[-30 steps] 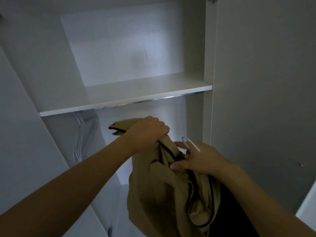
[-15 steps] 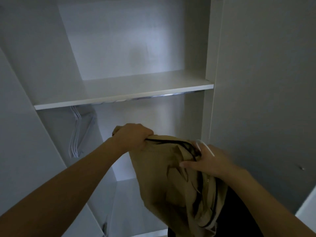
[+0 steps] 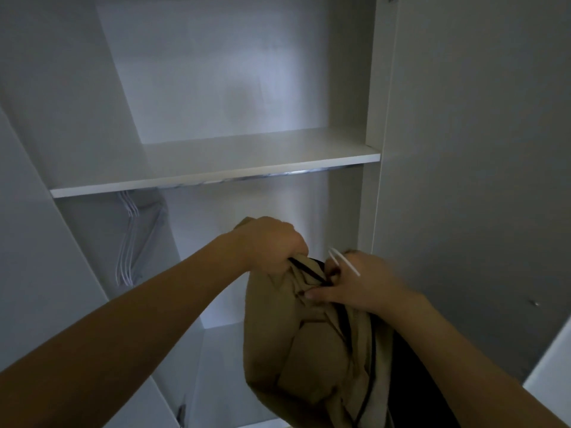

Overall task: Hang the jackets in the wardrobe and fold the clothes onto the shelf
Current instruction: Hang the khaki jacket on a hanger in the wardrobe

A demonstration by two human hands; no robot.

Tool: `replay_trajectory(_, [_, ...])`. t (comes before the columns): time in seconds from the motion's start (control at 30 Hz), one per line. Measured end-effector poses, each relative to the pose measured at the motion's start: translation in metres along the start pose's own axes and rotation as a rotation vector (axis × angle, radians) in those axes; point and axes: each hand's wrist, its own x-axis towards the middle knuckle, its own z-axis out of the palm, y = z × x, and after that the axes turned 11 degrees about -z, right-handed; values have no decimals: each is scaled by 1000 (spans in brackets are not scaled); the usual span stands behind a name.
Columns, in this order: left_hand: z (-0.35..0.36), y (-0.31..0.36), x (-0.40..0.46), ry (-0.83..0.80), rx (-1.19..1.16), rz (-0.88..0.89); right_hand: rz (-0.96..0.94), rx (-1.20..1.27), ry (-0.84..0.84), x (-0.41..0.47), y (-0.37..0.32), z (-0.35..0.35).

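- The left hand point(image 3: 272, 242) is curled tight round the top edge of the tan jacket point(image 3: 296, 344) and holds it up in front of the open wardrobe point(image 3: 375, 88).
- The right hand point(image 3: 361, 285) grips the jacket near its collar. Its fingers point(image 3: 321, 293) press into the cloth, and the white hook of a hanger point(image 3: 344, 261) sticks up out of this hand.
- The jacket hangs down below both hands. It has dark trim along its edges.
- It is below the white shelf point(image 3: 216, 168) and the shiny rail point(image 3: 278, 174) under the shelf.
- White hangers point(image 3: 129, 239) hang at the left end of the rail.
- No words or labels can be read on anything.
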Motion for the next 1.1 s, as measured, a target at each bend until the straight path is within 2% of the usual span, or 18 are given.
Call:
replay_trajectory(0.1, [1, 6, -5, 107, -90, 26, -24, -75, 6, 1, 2, 12])
replay_trajectory(0.2, [11, -12, -11, 276, -196, -86, 38, 18, 17, -9, 10, 17])
replay_trajectory(0.27, [26, -26, -18, 363, -388, -199, 100, 124, 58, -17, 14, 15])
replay_trajectory(0.33, [44, -29, -24, 414, -694, -274, 120, 184, 88, -22, 14, 15])
replay_trajectory(0.4, [60, -22, -23, 465, -938, -317, 124, 165, 72, -22, 10, 17])
replay_trajectory(0.47, [65, -15, -20, 465, -1048, -315, 134, 112, 49, -19, 6, 14])
replay_trajectory(0.57, [59, -16, -16, 339, -1034, -234, 99, 174, 13, -18, 5, 10])
replay_trajectory(0.63, [55, -20, -15, 306, -993, -194, 57, 358, 13, -21, 2, 8])
replay_trajectory(0.73, [51, -19, -13, 447, -985, -233, 85, 662, 96, -19, -4, 9])
replay_trajectory(0.87, [57, -7, -11, 730, -1108, -378, 86, 770, 140, -14, -11, 10])
replay_trajectory(1.0, [81, 5, -13, 742, -1264, -565, 102, 782, 211, -12, -12, 12])
replay_trajectory(1.1, [94, 12, -17, 713, -1310, -596, 107, 781, 223, -12, -9, 14])
